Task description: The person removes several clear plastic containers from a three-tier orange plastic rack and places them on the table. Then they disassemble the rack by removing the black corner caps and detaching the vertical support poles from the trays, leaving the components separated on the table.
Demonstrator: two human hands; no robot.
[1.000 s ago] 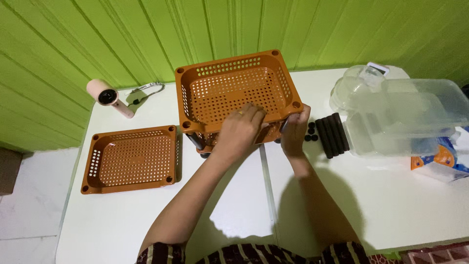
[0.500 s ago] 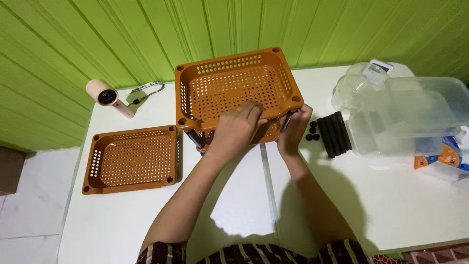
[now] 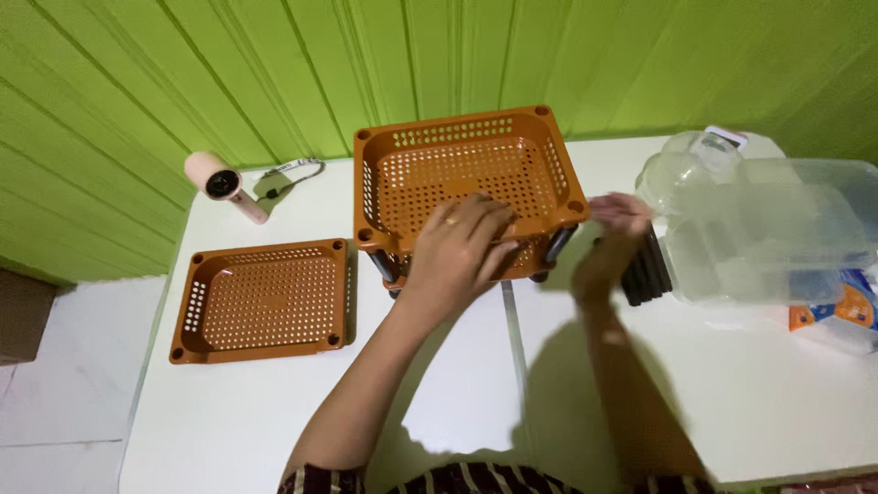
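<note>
An orange perforated basket stands raised on short black poles at the back middle of the white table. My left hand lies flat over its front rim. My right hand, blurred, hovers to the right of the basket, just above a row of black tubes; I cannot make out whether it holds anything. A second orange basket lies flat on the table to the left.
A pink hair dryer with its cord lies at the back left. Several clear plastic containers are stacked at the right, with a colourful packet under them. A green panelled wall runs behind.
My right hand has left the basket's front right corner and moved right, over the black tubes. My left hand stays on the basket's front rim. The camera view has shifted a little.
</note>
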